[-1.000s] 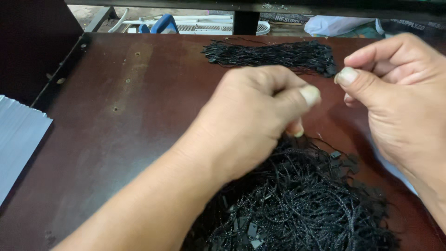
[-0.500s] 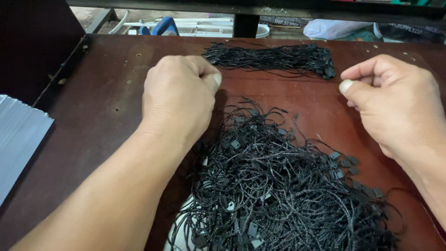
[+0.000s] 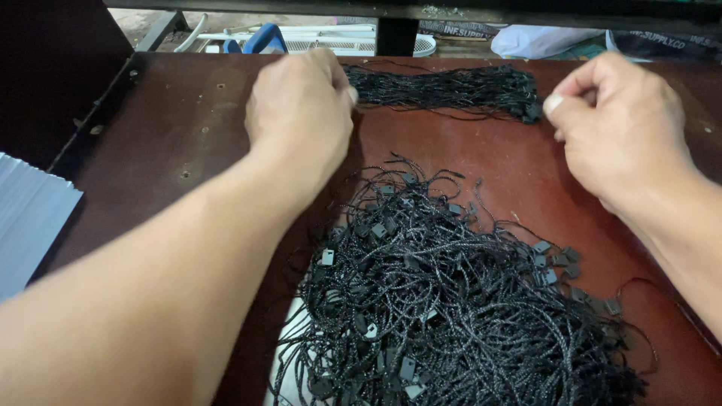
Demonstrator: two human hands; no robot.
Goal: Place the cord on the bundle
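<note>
The left hand [image 3: 301, 113], knuckles up and curled closed, is touching the neat row of black tag strings [image 3: 451, 89] near the desk's [image 3: 188, 135] far edge; the right hand [image 3: 620, 128] is hovering, fingers pinched shut.

Dark reddish-brown tabletop [image 3: 188, 135]: neat row of black string loops [image 3: 451, 86] along far edge; tangled black heap [image 3: 451, 301] near front edge.
</note>
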